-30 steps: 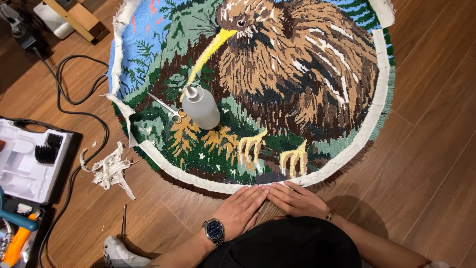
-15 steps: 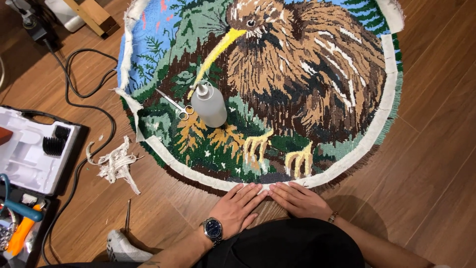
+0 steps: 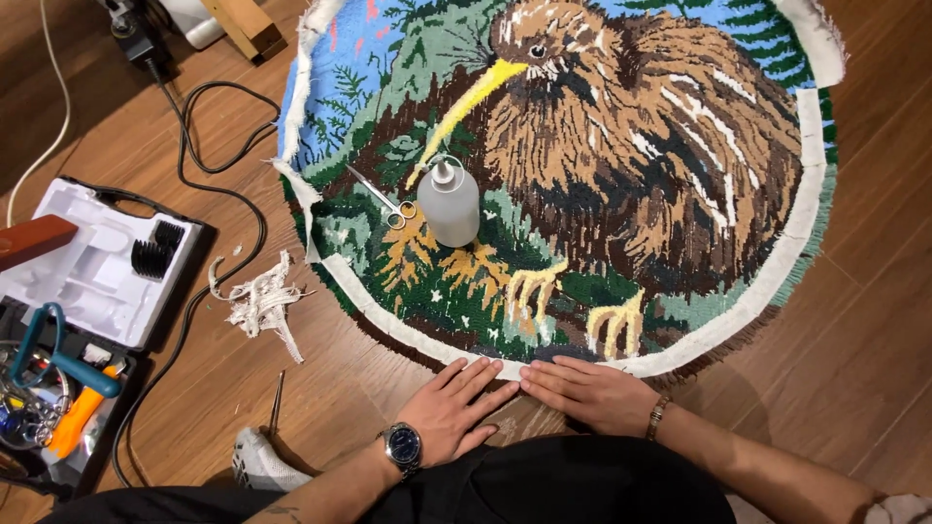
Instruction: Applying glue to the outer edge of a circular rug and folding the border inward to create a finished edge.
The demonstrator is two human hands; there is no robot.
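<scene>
Lying flat, left hand (image 3: pixel 449 408) and right hand (image 3: pixel 585 393) press rug (image 3: pixel 621 194) edge.

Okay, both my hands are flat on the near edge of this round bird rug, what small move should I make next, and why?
Probably slide both hands sideways along the white border, pressing as you go. The left hand and right hand lie flat, side by side, fingertips on the round rug at its near rim, so only that short stretch is being pressed; the border curves on to both sides.
</scene>
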